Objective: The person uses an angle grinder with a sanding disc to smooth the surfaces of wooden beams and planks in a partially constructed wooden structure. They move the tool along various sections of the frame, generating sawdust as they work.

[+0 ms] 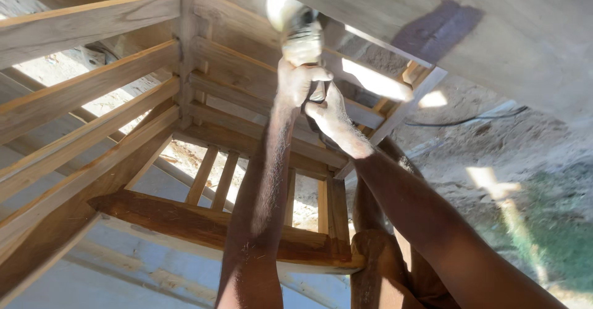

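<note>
Power tool (301, 32) amid wooden slats (92, 87)

1 head view, close, facing along outstretched arms

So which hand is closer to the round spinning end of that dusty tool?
Left. The left hand grips the power tool just below its round head. The right hand holds lower on the handle, farther from it.

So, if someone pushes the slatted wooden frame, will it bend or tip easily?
The slatted wooden frame probably stays stiff: its slats are thick boards joined to a corner post. It looks heavy for its size, so a light push would hardly move it. Both hands, the left hand and the right hand, grip a power tool held up near it; a harder push might rock it.
</note>
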